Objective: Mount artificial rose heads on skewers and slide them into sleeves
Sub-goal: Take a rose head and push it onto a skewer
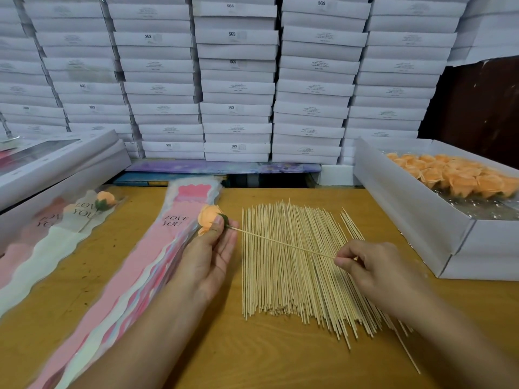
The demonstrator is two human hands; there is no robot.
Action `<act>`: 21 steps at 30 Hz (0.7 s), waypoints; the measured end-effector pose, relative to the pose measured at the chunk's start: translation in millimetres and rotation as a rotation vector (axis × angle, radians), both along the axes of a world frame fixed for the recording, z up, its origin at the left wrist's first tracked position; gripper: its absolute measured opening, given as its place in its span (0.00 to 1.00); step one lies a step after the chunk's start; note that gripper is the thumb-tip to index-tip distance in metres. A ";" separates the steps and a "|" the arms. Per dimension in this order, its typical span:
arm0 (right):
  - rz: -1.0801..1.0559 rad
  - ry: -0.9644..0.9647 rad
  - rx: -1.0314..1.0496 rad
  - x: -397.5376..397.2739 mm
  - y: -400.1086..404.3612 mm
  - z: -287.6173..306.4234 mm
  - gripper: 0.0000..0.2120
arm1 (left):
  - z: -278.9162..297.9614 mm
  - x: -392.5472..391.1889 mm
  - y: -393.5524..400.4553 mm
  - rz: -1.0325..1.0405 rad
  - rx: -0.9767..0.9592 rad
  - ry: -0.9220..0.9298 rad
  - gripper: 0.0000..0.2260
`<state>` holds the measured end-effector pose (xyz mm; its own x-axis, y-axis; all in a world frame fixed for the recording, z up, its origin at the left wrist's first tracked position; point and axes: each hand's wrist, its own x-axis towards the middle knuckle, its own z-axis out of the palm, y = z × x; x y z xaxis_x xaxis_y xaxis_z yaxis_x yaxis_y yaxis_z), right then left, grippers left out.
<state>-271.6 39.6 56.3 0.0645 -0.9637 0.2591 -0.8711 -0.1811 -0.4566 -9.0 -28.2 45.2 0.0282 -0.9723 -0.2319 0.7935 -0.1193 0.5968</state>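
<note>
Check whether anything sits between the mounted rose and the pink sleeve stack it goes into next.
Nothing visible does. The rose head, held in the left hand, is right beside the sleeve stack; the right hand pinches the skewer.

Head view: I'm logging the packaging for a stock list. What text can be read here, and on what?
"LOVE YOU": pink sleeve stack.
"LOVE YOU": filled sleeves at left, partly blurred.
"SGS": several stacked white boxes.
Smaller print on the box labels: too small to read.

Orange rose head [208, 217], pink sleeves [157, 248], white boxes [236, 80].
</note>
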 end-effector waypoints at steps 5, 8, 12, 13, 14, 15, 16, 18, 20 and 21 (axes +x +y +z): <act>0.040 -0.122 0.138 5.7 0.4 1.9 0.08 | 3.1 1.6 -2.4 0.004 -0.007 0.025 0.03; 0.145 -0.235 0.288 8.9 3.8 5.7 0.08 | 5.8 3.9 -2.1 -0.004 -0.026 0.036 0.09; 0.324 -0.338 0.542 12.1 12.5 15.7 0.05 | 7.6 2.2 0.2 -0.022 -0.051 -0.002 0.13; 0.338 -0.378 0.600 14.2 13.6 16.2 0.04 | 8.1 1.0 1.0 -0.031 -0.063 -0.004 0.14; 0.339 -0.425 0.649 17.2 14.5 15.6 0.04 | 8.5 -0.4 2.0 -0.043 -0.079 -0.002 0.14; 0.334 -0.474 0.684 20.7 15.4 14.6 0.04 | 8.7 -1.4 3.1 -0.059 -0.097 0.000 0.14; 0.330 -0.521 0.702 23.9 16.1 13.3 0.04 | 8.9 -2.5 4.1 -0.079 -0.112 -0.005 0.15; 0.321 -0.615 0.700 29.2 16.6 10.5 0.05 | 8.2 -5.0 6.9 -0.122 -0.116 -0.050 0.16; 0.301 -0.725 0.668 31.9 16.9 8.9 0.05 | 4.7 -8.9 10.8 -0.174 -0.088 -0.144 0.18; 0.288 -0.789 0.642 32.6 16.7 7.9 0.05 | 2.5 -11.5 13.4 -0.213 -0.074 -0.199 0.20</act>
